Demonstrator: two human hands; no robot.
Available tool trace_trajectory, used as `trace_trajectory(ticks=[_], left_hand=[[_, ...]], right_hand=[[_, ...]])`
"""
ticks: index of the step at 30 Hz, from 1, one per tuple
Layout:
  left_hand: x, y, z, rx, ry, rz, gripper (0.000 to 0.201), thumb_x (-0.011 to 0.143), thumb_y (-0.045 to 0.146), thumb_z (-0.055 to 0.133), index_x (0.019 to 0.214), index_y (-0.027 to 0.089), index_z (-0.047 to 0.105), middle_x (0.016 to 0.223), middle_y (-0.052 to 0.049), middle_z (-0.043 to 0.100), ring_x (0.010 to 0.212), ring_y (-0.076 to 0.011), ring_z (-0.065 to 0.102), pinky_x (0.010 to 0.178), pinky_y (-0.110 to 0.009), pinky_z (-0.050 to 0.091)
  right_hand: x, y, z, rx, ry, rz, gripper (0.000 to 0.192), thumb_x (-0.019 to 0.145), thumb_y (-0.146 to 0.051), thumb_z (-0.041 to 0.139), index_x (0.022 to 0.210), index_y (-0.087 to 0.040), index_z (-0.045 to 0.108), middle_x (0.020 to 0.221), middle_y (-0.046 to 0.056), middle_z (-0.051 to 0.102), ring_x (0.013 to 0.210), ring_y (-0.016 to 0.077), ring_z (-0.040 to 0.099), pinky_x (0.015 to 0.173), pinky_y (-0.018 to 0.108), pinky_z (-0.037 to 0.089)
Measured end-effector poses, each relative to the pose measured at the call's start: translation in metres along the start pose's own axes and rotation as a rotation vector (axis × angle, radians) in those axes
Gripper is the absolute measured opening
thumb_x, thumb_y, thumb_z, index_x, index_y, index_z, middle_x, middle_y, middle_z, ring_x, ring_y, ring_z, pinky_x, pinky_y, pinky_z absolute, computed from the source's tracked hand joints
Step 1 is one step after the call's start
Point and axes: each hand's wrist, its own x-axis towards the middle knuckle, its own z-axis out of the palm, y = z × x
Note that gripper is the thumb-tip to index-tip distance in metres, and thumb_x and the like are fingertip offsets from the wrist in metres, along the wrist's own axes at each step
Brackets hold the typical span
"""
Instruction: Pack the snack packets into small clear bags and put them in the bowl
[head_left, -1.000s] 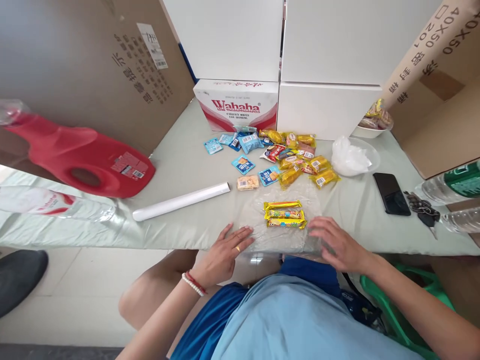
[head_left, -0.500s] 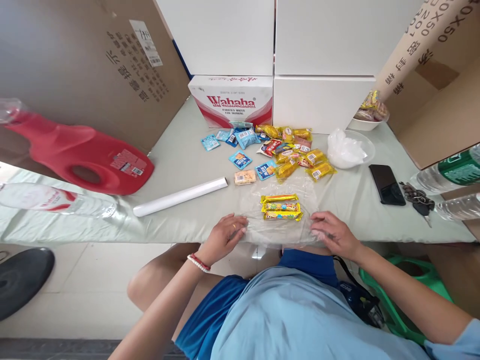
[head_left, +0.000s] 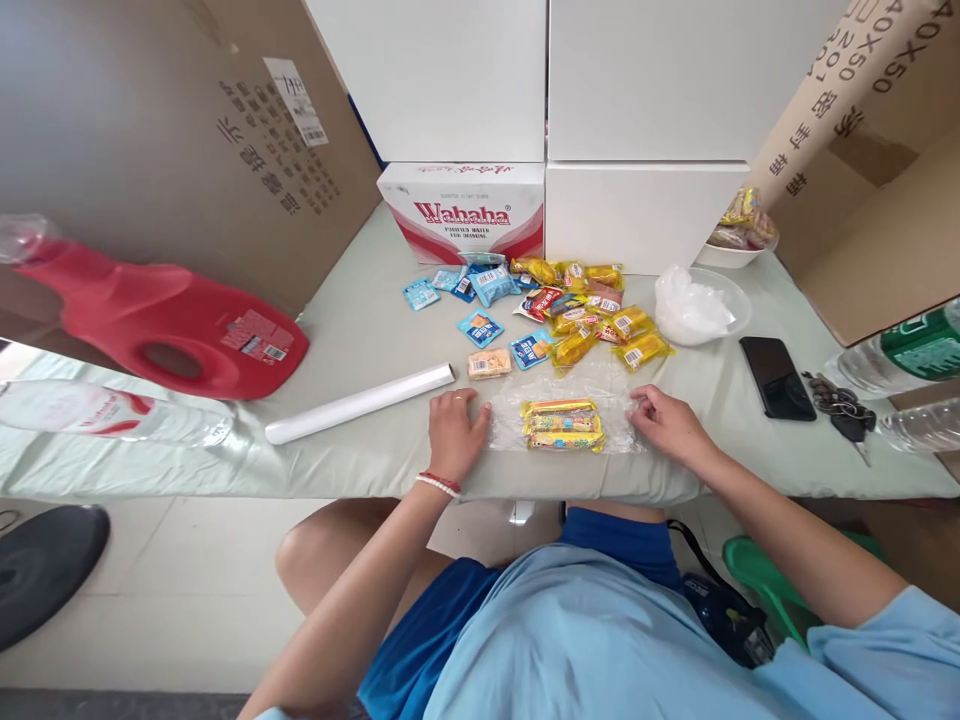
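Three yellow-wrapped snack sticks (head_left: 562, 424) lie side by side near the table's front edge, under a layer of clear plastic film (head_left: 510, 425). My left hand (head_left: 456, 432) rests at the film's left edge, fingers apart and thumb touching the film. At the right edge, my right hand (head_left: 664, 420) has its thumb and fingertips closed on the film. Just beyond lie a small pack of biscuits (head_left: 489, 363), blue snack packets (head_left: 481, 327) and several yellow-wrapped snacks (head_left: 630, 323). To the left is a white roll (head_left: 360, 404).
A red jug (head_left: 180, 330) and a clear water bottle (head_left: 112, 410) lie at the left. A Wahaha box (head_left: 465, 215) stands behind. On the right are a bowl with a white plastic bag (head_left: 694, 305), a phone (head_left: 777, 376), keys (head_left: 840, 400) and more bottles (head_left: 915, 345).
The film's near part has come up over the snack sticks and now covers them. Both hands have moved away from my body along the film's sides.
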Motion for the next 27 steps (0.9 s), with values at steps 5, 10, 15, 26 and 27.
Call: trace_trajectory(ticks=[5, 10, 15, 26, 27], left_hand=[[-0.012, 0.02, -0.017, 0.066, 0.284, 0.058, 0.028, 0.098, 0.028, 0.049, 0.114, 0.016, 0.068, 0.109, -0.016, 0.064, 0.11, -0.0338, 0.054, 0.103, -0.056, 0.041], [-0.022, 0.064, -0.006, 0.032, -0.034, 0.354, 0.034, 0.096, 0.02, 0.049, 0.117, 0.026, 0.075, 0.102, -0.011, 0.064, 0.098, -0.028, 0.054, 0.089, -0.048, 0.045], [-0.022, 0.085, 0.02, 0.123, -0.176, 0.388, 0.037, 0.094, 0.016, 0.049, 0.119, 0.027, 0.074, 0.102, -0.011, 0.064, 0.095, -0.028, 0.053, 0.079, -0.044, 0.043], [-0.031, 0.083, 0.033, 0.06, -0.08, 0.319, 0.033, 0.1, 0.023, 0.049, 0.127, 0.023, 0.067, 0.122, -0.013, 0.065, 0.12, -0.0308, 0.054, 0.098, -0.049, 0.043], [-0.033, 0.082, 0.035, 0.036, -0.031, 0.271, 0.033, 0.1, 0.025, 0.049, 0.127, 0.023, 0.066, 0.122, -0.014, 0.065, 0.118, -0.031, 0.055, 0.098, -0.05, 0.043]], right_hand=[[0.026, -0.024, -0.016, -0.183, 0.154, -0.366, 0.027, 0.096, -0.031, 0.053, 0.112, -0.018, 0.07, 0.099, 0.01, 0.072, 0.096, 0.0263, 0.066, 0.089, 0.038, 0.051], [0.07, -0.071, 0.004, -0.246, -0.152, -0.671, 0.035, 0.101, -0.021, 0.044, 0.124, -0.018, 0.071, 0.131, 0.011, 0.069, 0.115, 0.0233, 0.066, 0.094, 0.034, 0.052], [0.098, -0.11, 0.034, -0.584, -0.293, -0.601, 0.054, 0.097, -0.018, 0.052, 0.151, -0.02, 0.053, 0.151, 0.014, 0.058, 0.11, 0.0269, 0.069, 0.078, 0.033, 0.052], [0.098, -0.131, 0.012, -0.579, -0.314, -0.628, 0.017, 0.097, -0.025, 0.06, 0.095, -0.019, 0.076, 0.103, 0.01, 0.074, 0.101, 0.0263, 0.059, 0.084, 0.034, 0.039], [0.092, -0.132, 0.008, -0.579, -0.287, -0.66, 0.019, 0.098, -0.027, 0.06, 0.094, -0.019, 0.076, 0.102, 0.01, 0.073, 0.102, 0.027, 0.057, 0.085, 0.035, 0.038]])
